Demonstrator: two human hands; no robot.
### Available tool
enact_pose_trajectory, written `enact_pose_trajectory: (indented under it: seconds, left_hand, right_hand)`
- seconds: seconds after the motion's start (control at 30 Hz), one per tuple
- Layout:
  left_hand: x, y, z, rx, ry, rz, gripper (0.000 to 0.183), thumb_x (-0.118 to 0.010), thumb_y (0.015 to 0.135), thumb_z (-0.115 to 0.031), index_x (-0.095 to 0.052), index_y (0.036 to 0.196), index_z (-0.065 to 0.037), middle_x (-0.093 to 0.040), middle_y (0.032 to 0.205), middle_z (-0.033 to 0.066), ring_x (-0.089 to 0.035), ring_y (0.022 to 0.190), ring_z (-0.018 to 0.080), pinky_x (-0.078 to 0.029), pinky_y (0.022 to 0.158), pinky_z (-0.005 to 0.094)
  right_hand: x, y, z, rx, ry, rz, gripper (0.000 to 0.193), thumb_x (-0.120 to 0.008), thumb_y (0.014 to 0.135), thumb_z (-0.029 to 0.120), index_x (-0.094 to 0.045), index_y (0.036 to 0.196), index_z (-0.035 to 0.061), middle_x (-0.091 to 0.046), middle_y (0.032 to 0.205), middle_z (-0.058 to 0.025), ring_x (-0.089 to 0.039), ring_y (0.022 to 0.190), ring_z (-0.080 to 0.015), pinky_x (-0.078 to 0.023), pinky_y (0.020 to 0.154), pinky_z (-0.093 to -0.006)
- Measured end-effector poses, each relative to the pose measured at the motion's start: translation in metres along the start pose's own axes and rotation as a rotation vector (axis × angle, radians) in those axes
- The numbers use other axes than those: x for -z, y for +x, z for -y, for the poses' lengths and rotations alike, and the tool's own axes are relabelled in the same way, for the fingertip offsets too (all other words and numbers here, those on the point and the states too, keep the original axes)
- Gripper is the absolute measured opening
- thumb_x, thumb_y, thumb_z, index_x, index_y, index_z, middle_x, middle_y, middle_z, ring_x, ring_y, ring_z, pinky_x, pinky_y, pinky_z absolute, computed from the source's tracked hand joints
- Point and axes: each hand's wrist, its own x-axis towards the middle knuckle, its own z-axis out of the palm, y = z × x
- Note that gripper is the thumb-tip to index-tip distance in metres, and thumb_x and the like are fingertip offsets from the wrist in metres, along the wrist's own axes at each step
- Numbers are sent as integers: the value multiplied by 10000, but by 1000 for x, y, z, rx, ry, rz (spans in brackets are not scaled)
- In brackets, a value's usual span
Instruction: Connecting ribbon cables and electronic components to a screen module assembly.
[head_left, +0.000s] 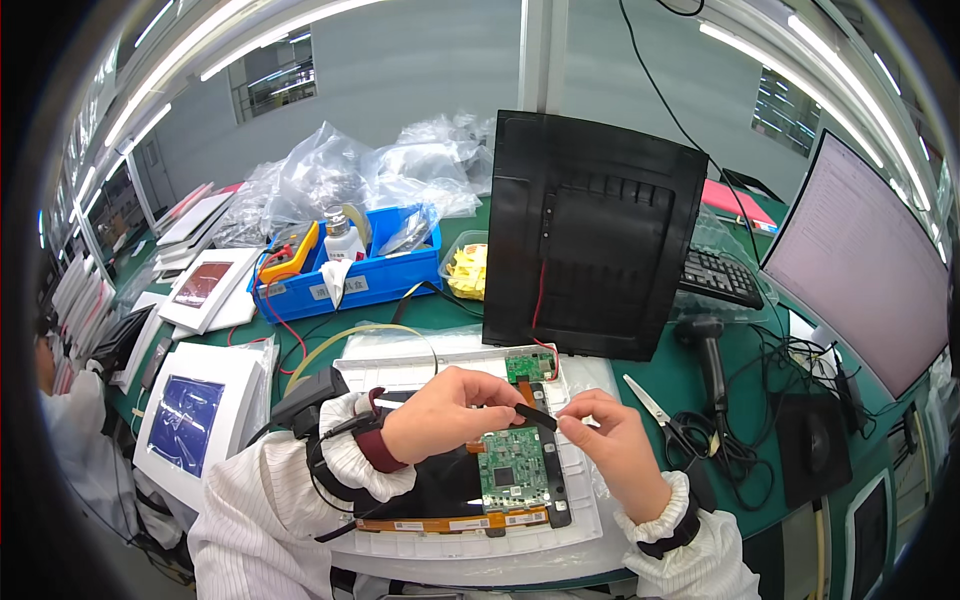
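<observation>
We pinch a short black strip (535, 416) between both hands: our left hand (445, 412) closes its fingers on the strip's left end, our right hand (612, 440) grips its right end. It hangs just above the green circuit board (512, 470), which lies on a white tray (580, 500) on the green surface (780, 470). Scissors (655, 408) rest to the right.

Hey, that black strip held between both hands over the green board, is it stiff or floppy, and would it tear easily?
The black strip looks thin and flat, so probably floppy; it spans between the left hand and right hand with only fingertip pinches, which suggests it is very light. It appears narrow, so it may crease or tear if pulled hard over the green board.
</observation>
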Motion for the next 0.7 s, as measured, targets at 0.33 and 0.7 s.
enact_pose_trajectory:
  seconds: [0.33, 0.7]
  left_hand:
    - [-11, 27, 22, -229, 520, -310, 137, -605, 754, -124, -646, 745, 6, -612, 618, 79, -542, 528, 106, -415, 490, 223]
    - [-1, 50, 68, -477, 1084, -356, 100, -590, 705, -92, -602, 654, -7, -579, 643, 129, -557, 645, 286, -453, 598, 364]
  right_hand:
    - [-4, 11, -24, -55, -48, -51, 114, -660, 725, 110, -614, 747, 8, -489, 864, -45, -484, 773, -120, -387, 674, -215]
    - [-9, 35, -64, 143, -633, -240, 154, -704, 640, 174, -618, 605, 51, -481, 812, -90, -429, 846, -253, -343, 751, -341]
